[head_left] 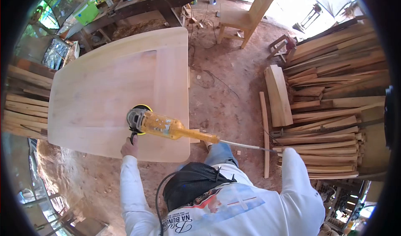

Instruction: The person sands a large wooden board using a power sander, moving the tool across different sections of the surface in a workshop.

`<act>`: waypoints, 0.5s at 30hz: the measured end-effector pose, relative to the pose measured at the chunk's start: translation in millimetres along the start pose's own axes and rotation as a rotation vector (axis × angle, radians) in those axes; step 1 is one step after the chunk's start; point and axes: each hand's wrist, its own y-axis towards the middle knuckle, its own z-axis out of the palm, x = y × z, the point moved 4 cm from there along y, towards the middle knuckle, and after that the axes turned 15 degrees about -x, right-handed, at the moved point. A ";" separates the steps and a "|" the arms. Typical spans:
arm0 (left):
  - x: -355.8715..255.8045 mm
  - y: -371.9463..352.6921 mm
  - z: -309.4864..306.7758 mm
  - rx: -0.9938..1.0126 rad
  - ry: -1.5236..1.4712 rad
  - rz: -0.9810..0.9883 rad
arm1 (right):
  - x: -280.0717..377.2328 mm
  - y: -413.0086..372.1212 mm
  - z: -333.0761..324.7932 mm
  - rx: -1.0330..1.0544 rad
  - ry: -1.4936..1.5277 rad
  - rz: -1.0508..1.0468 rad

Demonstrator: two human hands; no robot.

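Observation:
A yellow angle grinder point(161, 125) with a round yellow-edged disc rests over the pale wooden panel point(104, 85), near its front edge. My left hand point(130, 147) is closed around the black side handle of the grinder. The grinder's long rear body points right, and a cord point(242, 145) runs from its end toward my right sleeve point(292, 165). My right hand is hidden at the end of that sleeve, beside the cord; its fingers do not show.
Stacked boards point(326, 148) line the right side, with a thick plank point(278, 96) and a thin strip point(264, 131) on the dirt floor. A wooden chair point(246, 19) stands at the back. Loose cable point(213, 79) lies beyond the panel. A workbench point(138, 10) holds a green container point(86, 13).

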 end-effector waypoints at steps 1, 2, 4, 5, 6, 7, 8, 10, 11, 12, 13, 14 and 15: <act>0.9 2.8 0.2 0.011 -0.001 0.016 | -18.7 -10.4 6.8 0.002 0.003 0.021; 3.5 5.8 0.0 0.020 0.002 0.036 | -40.1 -22.3 17.1 0.008 0.006 0.046; 9.6 10.6 -3.0 0.044 0.000 0.070 | -85.9 -53.1 48.4 0.027 0.018 0.100; 7.1 14.1 -6.5 0.059 -0.005 0.085 | -108.2 -69.2 65.3 0.036 0.026 0.130; 6.4 16.6 -7.1 0.072 -0.013 0.101 | -133.5 -90.3 87.2 0.051 0.032 0.160; 7.3 19.1 -6.5 0.073 -0.023 0.129 | -153.2 -119.6 105.0 0.068 0.041 0.192; 8.7 21.4 -5.9 0.076 -0.034 0.156 | -177.3 -142.1 130.3 0.085 0.056 0.225; 15.3 31.3 -5.0 0.077 -0.045 0.217 | -210.9 -202.2 175.9 0.123 0.083 0.285; 17.8 34.5 -4.0 0.079 -0.046 0.249 | -225.4 -234.0 197.6 0.146 0.100 0.310; 18.9 38.0 -3.6 0.079 -0.048 0.281 | -232.9 -266.8 219.0 0.172 0.116 0.334; 19.5 41.3 -4.6 0.092 -0.040 0.301 | -244.0 -301.5 239.7 0.198 0.137 0.364; 19.5 45.0 -6.6 0.102 -0.031 0.320 | -251.6 -334.8 260.8 0.234 0.156 0.387; 20.6 48.5 -8.7 0.111 -0.020 0.338 | -249.2 -371.6 279.0 0.274 0.181 0.407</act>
